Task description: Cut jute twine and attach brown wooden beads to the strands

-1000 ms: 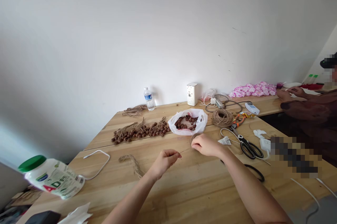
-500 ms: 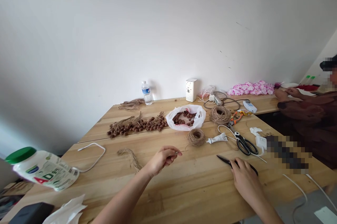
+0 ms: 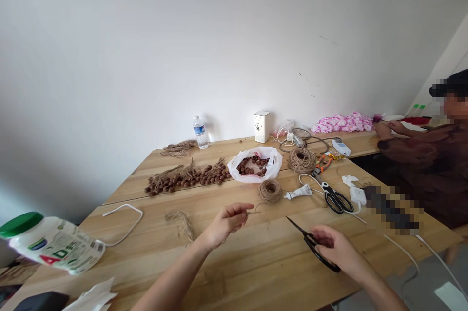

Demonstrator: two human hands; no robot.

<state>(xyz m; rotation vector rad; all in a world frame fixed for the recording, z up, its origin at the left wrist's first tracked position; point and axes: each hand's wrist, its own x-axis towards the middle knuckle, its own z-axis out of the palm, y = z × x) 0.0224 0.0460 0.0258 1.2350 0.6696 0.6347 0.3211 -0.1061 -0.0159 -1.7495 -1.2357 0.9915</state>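
Note:
My left hand (image 3: 231, 223) pinches the end of a thin brown twine (image 3: 253, 212) over the middle of the table. That twine seems to run back to the small twine ball (image 3: 269, 191). In my right hand (image 3: 334, 247) are black scissors (image 3: 313, 244), gripped by the handles, blades pointing left towards the twine; whether the blades are parted is hard to make out. Cut twine strands (image 3: 182, 224) lie left of my left hand. Further back, a white plastic bag (image 3: 234, 168) holds brown beads, and a row of brown beads on twine (image 3: 186, 178) lies beside it.
A larger twine coil (image 3: 302, 160), orange-handled pliers (image 3: 321, 165), a second pair of scissors (image 3: 337, 199) and a white tube (image 3: 299, 192) lie to the right. A green-lidded jar (image 3: 54, 243) lies at left. A water bottle (image 3: 200, 133) stands by the wall. Another person (image 3: 420, 160) sits far right.
My right hand has lifted the black scissors off the table and turned them, bringing the blades left towards the twine. My left hand keeps its pinch. The view has shifted slightly.

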